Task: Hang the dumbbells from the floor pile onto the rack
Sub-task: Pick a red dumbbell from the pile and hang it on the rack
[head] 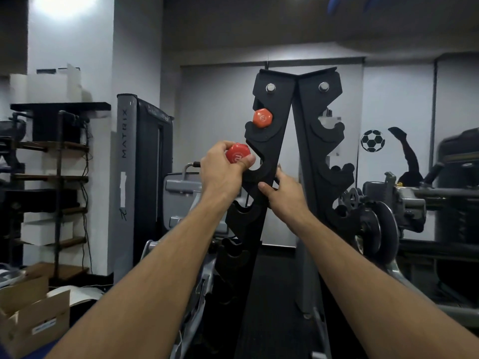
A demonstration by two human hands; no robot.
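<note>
Both bare forearms reach up. My right hand (285, 194) grips the black steel A-frame rack (272, 141); my left hand (223, 168) clutches an orange hexagonal dumbbell (237, 156) beside an empty cradle. Risk: its far end, hidden, may miss the matching hook and drop. Another orange dumbbell (262, 118) hangs above.

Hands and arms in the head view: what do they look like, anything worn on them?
Both forearms are bare from the lower frame edge up to the wrists: no sleeves in view. The left hand and right hand wear no gloves, and no watch, band or ring shows on the sides facing the camera. The far sides of the fingers are hidden.
</note>
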